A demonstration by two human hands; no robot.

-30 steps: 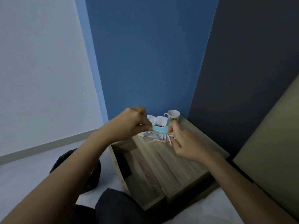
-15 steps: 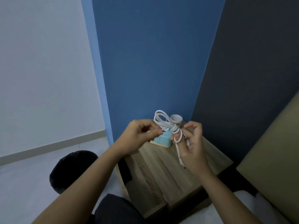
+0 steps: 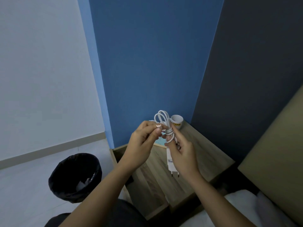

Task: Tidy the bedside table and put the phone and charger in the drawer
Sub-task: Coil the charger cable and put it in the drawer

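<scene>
Both hands were raised above the bedside table (image 3: 201, 145), a wood-grain unit set in the corner where a blue wall met a darker one. The charger (image 3: 171, 163) was held up in the air between them, clear of the tabletop. It was white: a flat, oblong plug block with faint blue lettering on its face and two round metal pins pointing down toward the person. Its white cable (image 3: 162, 118) was gathered into several loops that stood up above the fingers, with a few tight turns wound round the middle of the bundle. The right hand (image 3: 183, 153) was closed around the charger, fingers folded over the wound part of the cable and the top of the plug block, which hung below the palm. The left hand (image 3: 142, 145) was pinched shut, thumb against forefinger, on the cable's free end, where a small copper-coloured connector tip (image 3: 158, 125) showed. Behind the hands, a light blue box (image 3: 159, 141) with a pale edge lay on the table, mostly hidden. A white mug (image 3: 177, 122) with a yellow label stood at the back corner. On the floor to the left stood a black-lined waste bin (image 3: 75, 176) with some pale scraps inside.
</scene>
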